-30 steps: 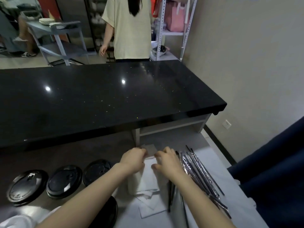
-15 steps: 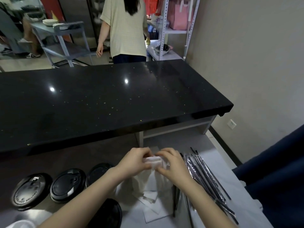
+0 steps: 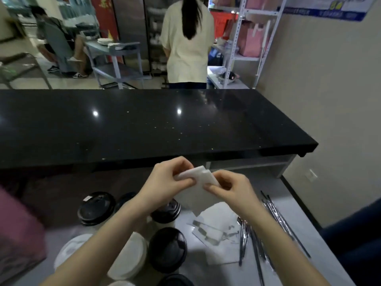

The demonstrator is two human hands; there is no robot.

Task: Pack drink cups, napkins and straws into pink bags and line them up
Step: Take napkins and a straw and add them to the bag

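Note:
Both hands hold a small stack of white napkins (image 3: pixel 198 190) lifted above the work surface. My left hand (image 3: pixel 169 182) pinches the stack's upper left edge. My right hand (image 3: pixel 228 188) pinches its right side. Below them stand several drink cups, some with black lids (image 3: pixel 95 207) and some with white lids (image 3: pixel 129 256). Wrapped straws (image 3: pixel 276 219) lie in a loose pile at the right. More napkins (image 3: pixel 218 240) lie flat on the surface under my hands. A pink bag (image 3: pixel 18 234) shows blurred at the left edge.
A long black counter (image 3: pixel 144 124) runs across just beyond the work surface. Behind it stands a person in a pale shirt (image 3: pixel 185 44). Another person sits at the far left. A white shelf rack (image 3: pixel 249 38) holds pink bags. A dark blue cloth (image 3: pixel 354 240) lies at the right.
Both hands have lifted the napkin stack up off the surface. The view has tilted so more cups and the pink bag come into sight.

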